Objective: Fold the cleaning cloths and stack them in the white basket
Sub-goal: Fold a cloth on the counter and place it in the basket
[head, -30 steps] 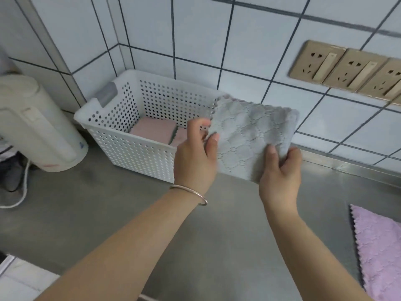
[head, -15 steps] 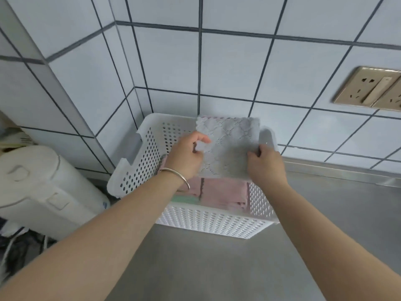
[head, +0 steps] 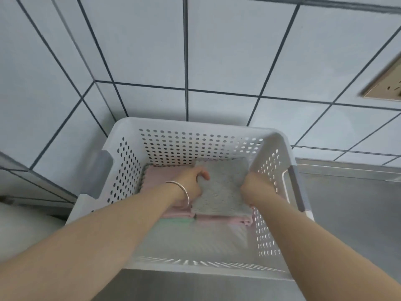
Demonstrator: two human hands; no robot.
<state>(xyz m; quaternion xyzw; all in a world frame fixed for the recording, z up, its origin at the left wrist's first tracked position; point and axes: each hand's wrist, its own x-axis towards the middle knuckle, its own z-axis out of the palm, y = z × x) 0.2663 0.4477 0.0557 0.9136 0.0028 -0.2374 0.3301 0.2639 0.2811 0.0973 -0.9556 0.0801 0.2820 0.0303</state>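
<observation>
Both my hands are down inside the white perforated basket (head: 128, 161). A folded grey cloth (head: 221, 187) lies flat on the right-hand stack, on top of a folded pink cloth (head: 225, 220). My left hand (head: 192, 183) grips the grey cloth's left edge, thumb on top. My right hand (head: 252, 185) holds its right edge, with the fingers hidden under the cloth. On the left is another stack, with a pink cloth (head: 160, 174) on top and a green cloth (head: 175, 220) showing beneath.
The basket stands in the corner of a grey steel counter (head: 347, 213) against the tiled wall (head: 217, 51). A beige socket plate (head: 386, 85) is on the wall at the right. A white appliance (head: 26, 227) is blurred at the left edge.
The grey cloth has gone from held upright above the basket to lying flat on the right stack inside it. Both hands moved down with it. The camera moved closer over the basket.
</observation>
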